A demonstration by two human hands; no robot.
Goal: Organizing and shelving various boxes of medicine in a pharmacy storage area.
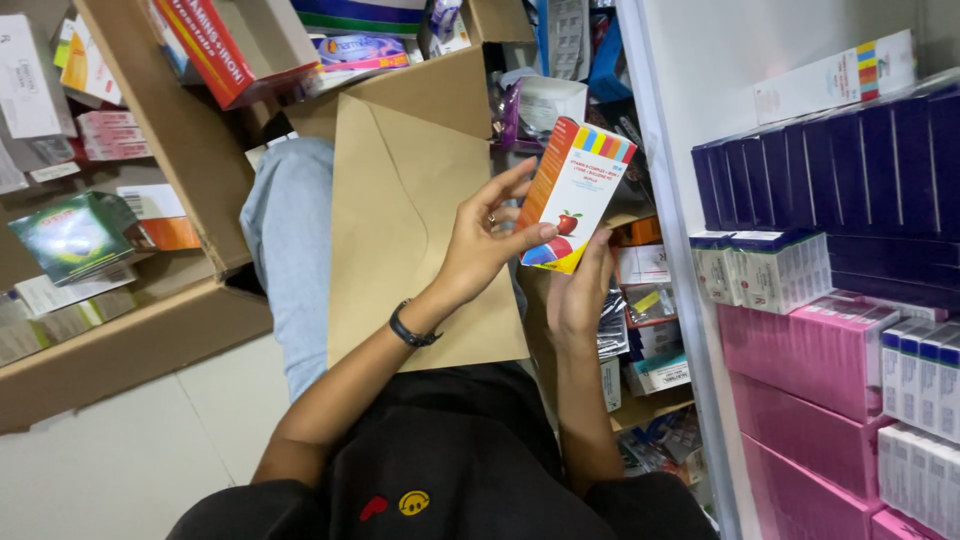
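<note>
Two hands on one box | left hand [485,240] and right hand [580,295] grip the white-orange cardboard medicine box [575,190] above the brown paper envelope [400,230] on the lap | step: inspecting.

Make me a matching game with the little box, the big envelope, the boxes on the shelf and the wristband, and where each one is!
Things:
1. small box with an apple picture
2. brown envelope
3. dark purple boxes
4. black wristband

Places:
A. lined up on the white shelf at the right
B. around the left hand's wrist
C. held up between the left hand and right hand
D. lying on the person's lap, under the left arm

Pairs: 1-C, 2-D, 3-A, 4-B
</note>
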